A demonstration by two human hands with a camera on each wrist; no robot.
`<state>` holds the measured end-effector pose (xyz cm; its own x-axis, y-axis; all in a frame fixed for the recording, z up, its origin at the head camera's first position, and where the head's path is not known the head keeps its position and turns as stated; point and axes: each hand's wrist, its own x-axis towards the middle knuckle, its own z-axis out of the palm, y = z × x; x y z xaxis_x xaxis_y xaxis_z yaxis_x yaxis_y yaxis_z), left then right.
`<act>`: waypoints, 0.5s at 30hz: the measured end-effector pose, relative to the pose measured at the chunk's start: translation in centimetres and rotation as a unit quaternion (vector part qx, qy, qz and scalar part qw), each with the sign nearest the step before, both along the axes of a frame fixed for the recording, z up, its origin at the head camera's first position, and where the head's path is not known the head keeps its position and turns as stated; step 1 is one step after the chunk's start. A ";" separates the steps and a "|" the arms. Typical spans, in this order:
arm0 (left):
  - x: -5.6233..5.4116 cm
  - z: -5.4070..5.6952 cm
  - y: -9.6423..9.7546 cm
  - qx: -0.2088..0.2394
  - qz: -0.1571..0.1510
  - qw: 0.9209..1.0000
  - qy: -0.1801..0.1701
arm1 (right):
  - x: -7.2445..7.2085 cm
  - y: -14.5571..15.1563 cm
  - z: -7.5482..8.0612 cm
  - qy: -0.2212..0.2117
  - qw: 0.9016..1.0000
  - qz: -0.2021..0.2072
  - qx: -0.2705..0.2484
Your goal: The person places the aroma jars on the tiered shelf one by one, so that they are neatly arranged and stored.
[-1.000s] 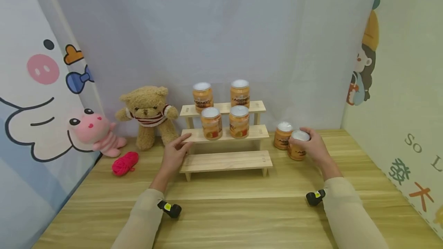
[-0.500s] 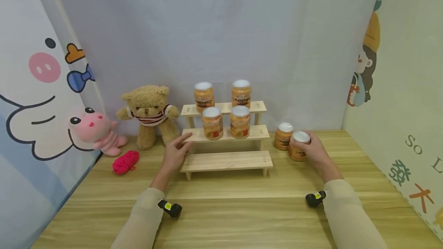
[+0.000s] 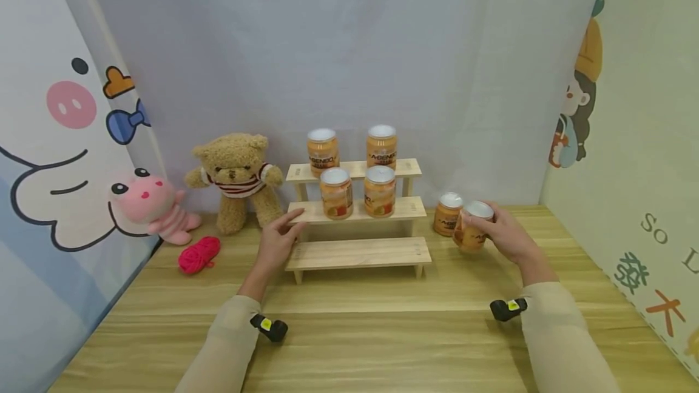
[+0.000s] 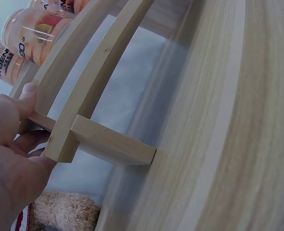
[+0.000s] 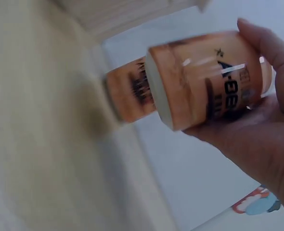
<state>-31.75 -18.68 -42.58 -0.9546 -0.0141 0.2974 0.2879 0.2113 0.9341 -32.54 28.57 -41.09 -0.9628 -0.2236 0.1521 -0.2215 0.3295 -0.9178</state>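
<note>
My left hand (image 3: 275,244) holds the left end of the middle board of a three-step wooden rack (image 3: 357,252). The left wrist view shows the thumb (image 4: 29,94) against the board's top and the fingers curled beneath. My right hand (image 3: 514,241) grips an orange-labelled fruit can (image 3: 471,234) with a silvery lid, right of the rack. In the right wrist view this can (image 5: 204,77) is clear of the tabletop and slightly tilted. Another such can (image 3: 446,218) stands upright on the table close beside it. Two cans (image 3: 336,194) occupy the middle step, and two more (image 3: 323,151) the top step.
A teddy bear (image 3: 235,184) in a striped sweater stands left of the rack. Beside it are a pink plush toy (image 3: 155,208) and a ball of red yarn (image 3: 199,255). A pale curtain (image 3: 349,47) hangs behind the wooden table (image 3: 371,332).
The right hand has closed its hold on the front can and raised it slightly off the table, tilting it. My left hand keeps its place on the rack.
</note>
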 end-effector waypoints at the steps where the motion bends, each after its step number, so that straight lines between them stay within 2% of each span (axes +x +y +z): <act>1: -0.3 -0.3 -0.1 0.004 0.001 1.000 -0.002 | 0.2 0.1 0.4 0.006 1.000 0.012 -0.004; 6: -1.5 -1.7 -0.5 0.010 0.009 1.000 0.003 | 1.0 -0.2 2.5 0.038 0.997 0.064 -0.024; 10: -1.5 -2.0 -0.5 0.003 0.010 1.000 0.020 | 1.6 -1.9 3.6 0.058 0.993 0.101 -0.032; 15: -1.4 -2.0 -0.4 -0.007 0.010 1.000 0.028 | 2.3 -5.1 4.1 0.056 0.987 0.146 -0.026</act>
